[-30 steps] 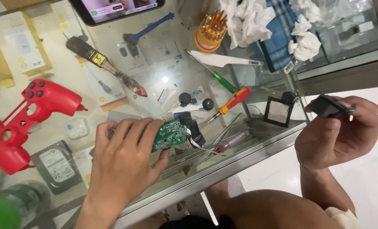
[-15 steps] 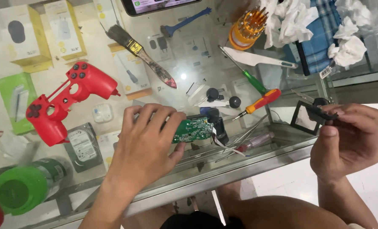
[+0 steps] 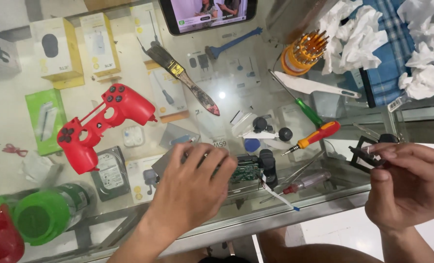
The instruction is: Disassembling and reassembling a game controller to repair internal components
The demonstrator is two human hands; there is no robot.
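We see a green circuit board (image 3: pixel 246 170) lying on the glass counter (image 3: pixel 236 97) near its front edge, partly covered by the left hand (image 3: pixel 190 190), whose spread fingers press flat on it rather than closing around it. A white ribbon cable (image 3: pixel 278 197) with a blue tip trails from the board toward the counter's edge, and a dark part sits just beside the board on its right. The right hand (image 3: pixel 407 182) hovers off the counter's right end, its fingertips pinched together on a small black square frame (image 3: pixel 365 153).

Just right of the board we find a clear-handled screwdriver (image 3: pixel 307 181) and tweezers; above them lie a red-and-yellow screwdriver (image 3: pixel 314 136) and a green-handled screwdriver (image 3: pixel 307 111). Two black thumbstick caps rest between these and the board. Farther up we see a paintbrush (image 3: pixel 183 78), a blue plastic tool, an orange bit holder (image 3: pixel 304 48), a white pry tool and crumpled tissues (image 3: pixel 358 34). Well to the left lies a red game controller shell (image 3: pixel 105 122), with a hard drive (image 3: pixel 110 173) below it and a green container (image 3: pixel 46 216) at the corner.
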